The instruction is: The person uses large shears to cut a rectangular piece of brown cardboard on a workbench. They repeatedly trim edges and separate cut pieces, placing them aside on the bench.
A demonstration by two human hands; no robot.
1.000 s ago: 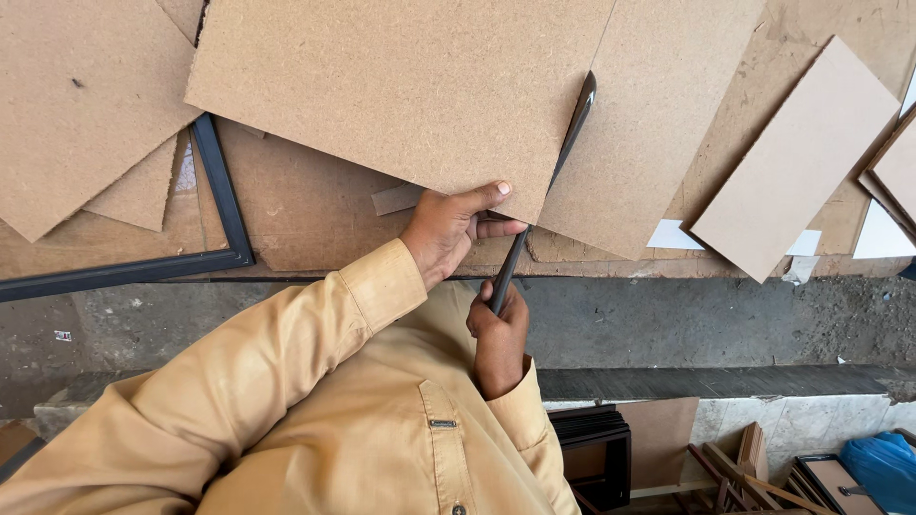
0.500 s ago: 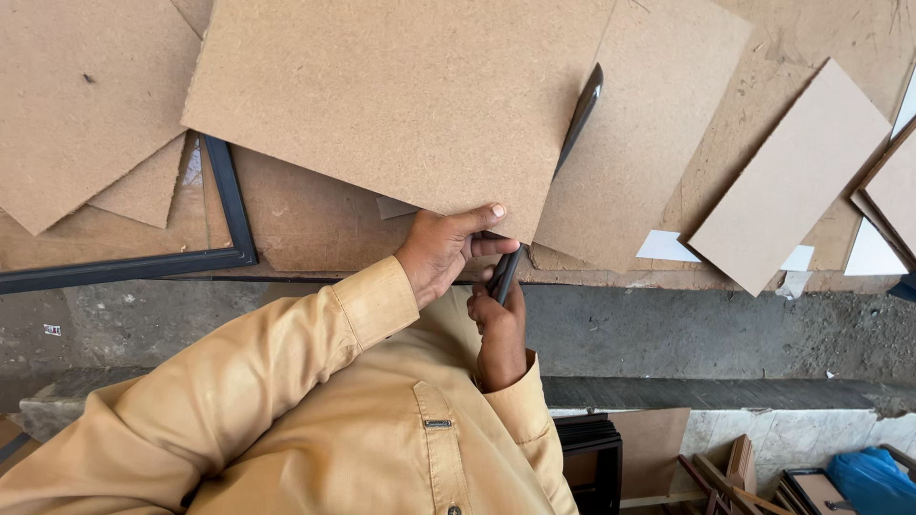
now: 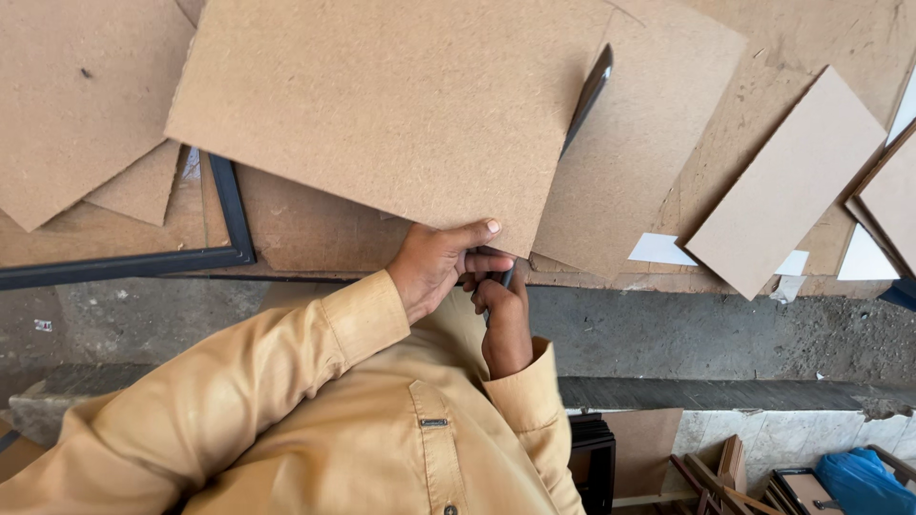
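My left hand pinches the near corner of a large brown hardboard sheet, thumb on top. Just to its right, my right hand is closed around the lower end of a thin dark bar. The bar runs up and to the right under the sheet's right edge, and its far tip shows at the top. Both hands touch each other at the table's front edge. Tan sleeves cover both arms.
Several more hardboard pieces overlap on the worktop, including a small rectangle at the right. A black frame lies at the left under the boards. White sheets peek out near the front edge. Below are a concrete ledge and stacked frames.
The dark bar has slid down towards me, and less of it shows below the sheet. My right hand has risen to meet my left at the sheet's corner.
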